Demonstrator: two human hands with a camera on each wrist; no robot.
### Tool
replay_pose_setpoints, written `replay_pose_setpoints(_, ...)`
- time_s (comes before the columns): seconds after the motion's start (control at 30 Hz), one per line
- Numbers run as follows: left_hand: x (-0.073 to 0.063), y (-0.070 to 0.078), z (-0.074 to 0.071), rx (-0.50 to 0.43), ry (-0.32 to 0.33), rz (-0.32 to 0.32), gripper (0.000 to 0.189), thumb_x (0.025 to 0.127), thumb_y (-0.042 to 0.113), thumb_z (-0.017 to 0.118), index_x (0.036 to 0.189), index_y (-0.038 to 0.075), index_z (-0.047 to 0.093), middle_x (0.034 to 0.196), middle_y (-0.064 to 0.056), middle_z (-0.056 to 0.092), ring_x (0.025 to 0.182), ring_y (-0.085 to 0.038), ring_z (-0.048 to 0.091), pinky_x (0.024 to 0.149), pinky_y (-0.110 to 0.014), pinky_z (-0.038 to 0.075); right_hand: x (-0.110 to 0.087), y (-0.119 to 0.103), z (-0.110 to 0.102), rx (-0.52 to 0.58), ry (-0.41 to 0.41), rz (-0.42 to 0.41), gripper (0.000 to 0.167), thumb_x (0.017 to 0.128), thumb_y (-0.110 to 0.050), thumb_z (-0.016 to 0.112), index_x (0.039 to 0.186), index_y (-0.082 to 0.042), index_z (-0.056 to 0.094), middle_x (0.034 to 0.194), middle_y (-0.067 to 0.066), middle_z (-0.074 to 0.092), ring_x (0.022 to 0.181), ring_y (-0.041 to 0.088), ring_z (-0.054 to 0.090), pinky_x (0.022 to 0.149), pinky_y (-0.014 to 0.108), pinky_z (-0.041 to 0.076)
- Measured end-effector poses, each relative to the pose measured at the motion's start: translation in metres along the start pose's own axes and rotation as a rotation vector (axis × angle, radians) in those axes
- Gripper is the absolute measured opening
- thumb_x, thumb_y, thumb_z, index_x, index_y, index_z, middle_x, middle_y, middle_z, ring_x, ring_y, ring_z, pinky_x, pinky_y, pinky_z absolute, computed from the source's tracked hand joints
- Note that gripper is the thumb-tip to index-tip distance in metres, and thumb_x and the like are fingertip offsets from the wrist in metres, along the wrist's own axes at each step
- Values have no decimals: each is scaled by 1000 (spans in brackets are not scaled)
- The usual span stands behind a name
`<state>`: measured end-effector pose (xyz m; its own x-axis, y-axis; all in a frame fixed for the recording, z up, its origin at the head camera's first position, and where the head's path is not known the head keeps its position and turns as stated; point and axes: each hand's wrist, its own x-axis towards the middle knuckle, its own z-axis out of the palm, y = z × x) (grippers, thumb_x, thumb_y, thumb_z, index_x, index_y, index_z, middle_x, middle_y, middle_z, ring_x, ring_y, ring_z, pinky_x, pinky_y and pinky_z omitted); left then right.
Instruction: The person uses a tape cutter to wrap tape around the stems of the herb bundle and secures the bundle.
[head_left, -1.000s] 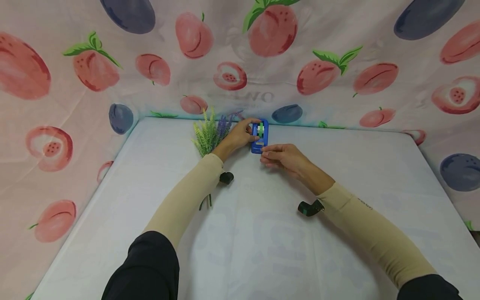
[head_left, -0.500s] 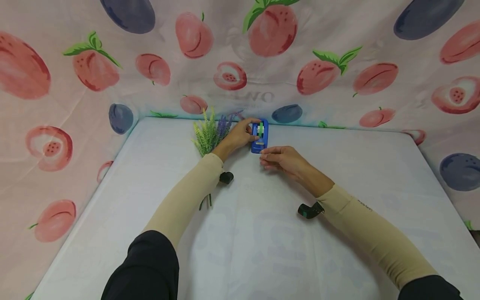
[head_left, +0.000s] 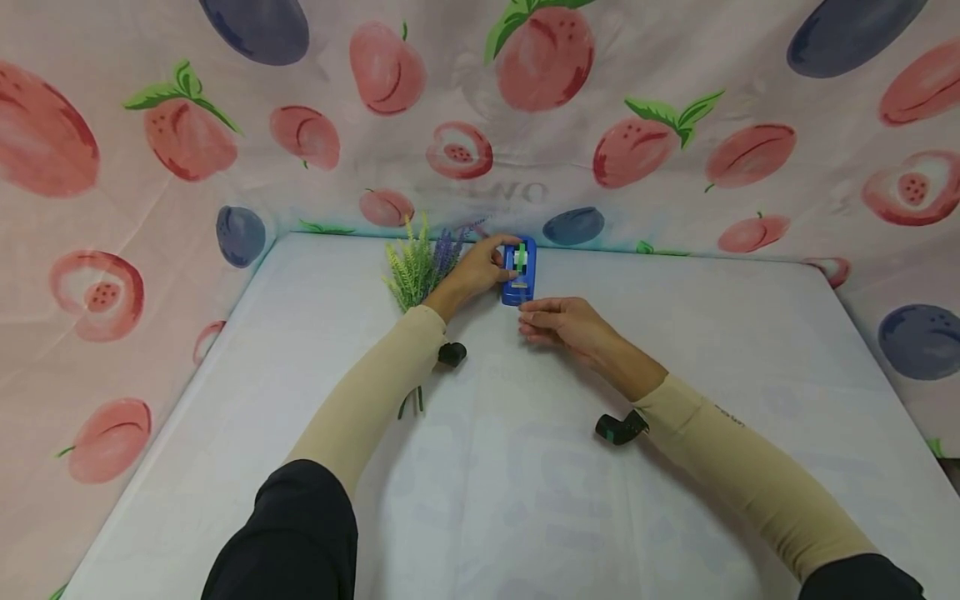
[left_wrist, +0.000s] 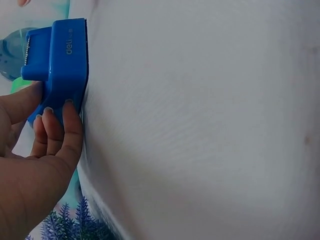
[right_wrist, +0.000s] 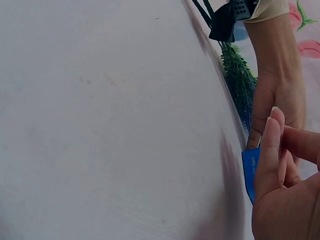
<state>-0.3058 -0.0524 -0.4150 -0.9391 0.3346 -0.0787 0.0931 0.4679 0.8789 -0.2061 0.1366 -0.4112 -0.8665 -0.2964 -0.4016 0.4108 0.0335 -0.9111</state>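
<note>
A blue tape dispenser (head_left: 517, 292) stands on the white-covered table near its back edge, its green tape core (head_left: 521, 257) showing from above. My left hand (head_left: 472, 279) grips its sides, thumb and fingers around the rear part in the left wrist view, where the toothed cutter (left_wrist: 27, 49) faces away from the fingers. Just in front of the dispenser, my right hand (head_left: 570, 325) pinches the end of the clear tape between thumb and index finger. The tape itself barely shows. In the right wrist view, the right fingers (right_wrist: 270, 145) partly cover the dispenser.
Artificial flower sprigs, yellow-green (head_left: 410, 271) and purple (head_left: 446, 257), lie left of the dispenser, partly under the left forearm, their stems (head_left: 411, 403) pointing toward me. Behind the table (head_left: 540, 467) hangs a fruit-print cloth (head_left: 465, 83). Dark cameras (head_left: 621, 428) jut from both wrists.
My right hand has drawn slightly toward me, widening the gap between its fingertips and the dispenser. The left hand and the dispenser have stayed in place.
</note>
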Motion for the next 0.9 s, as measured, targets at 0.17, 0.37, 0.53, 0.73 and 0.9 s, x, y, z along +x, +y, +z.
replay_pose_setpoints(0.17, -1, 1, 0, -11, -4, -2, 57, 93, 6, 74, 145, 20, 56, 94, -8, 50, 78, -20, 46, 71, -33, 43, -4, 0, 2, -15, 1, -8, 39, 103, -6, 57, 139, 10, 53, 135, 26, 60, 87, 9, 74, 86, 29, 58)
replay_pose_setpoints(0.37, -2, 3, -1, -30, -8, -14, 58, 92, 3, 74, 145, 19, 56, 92, -8, 49, 77, -20, 45, 70, -33, 43, -8, 1, 5, -21, -18, -7, 40, 104, -6, 56, 140, 9, 51, 137, 28, 58, 88, 9, 73, 88, 29, 57)
replay_pose_setpoints(0.53, -3, 4, -2, -30, -13, -19, 58, 92, 2, 73, 145, 18, 55, 92, -7, 48, 77, -20, 44, 70, -33, 43, -10, 4, 7, -18, -23, 5, 40, 104, -7, 56, 141, 9, 51, 137, 27, 58, 88, 10, 73, 84, 26, 58)
replay_pose_setpoints(0.73, -2, 4, -3, -29, -29, -22, 58, 92, 0, 72, 145, 18, 55, 91, -7, 47, 76, -20, 44, 70, -32, 44, -12, 6, 7, -16, -18, 0, 39, 104, -6, 56, 140, 8, 52, 136, 27, 60, 87, 9, 73, 82, 25, 58)
replay_pose_setpoints(0.9, -2, 4, -3, -31, -35, -25, 59, 92, -1, 72, 145, 18, 55, 90, -7, 46, 77, -20, 44, 70, -32, 43, -14, 7, 9, -34, -20, 5, 39, 104, -6, 56, 140, 6, 54, 135, 25, 61, 88, 9, 73, 83, 26, 58)
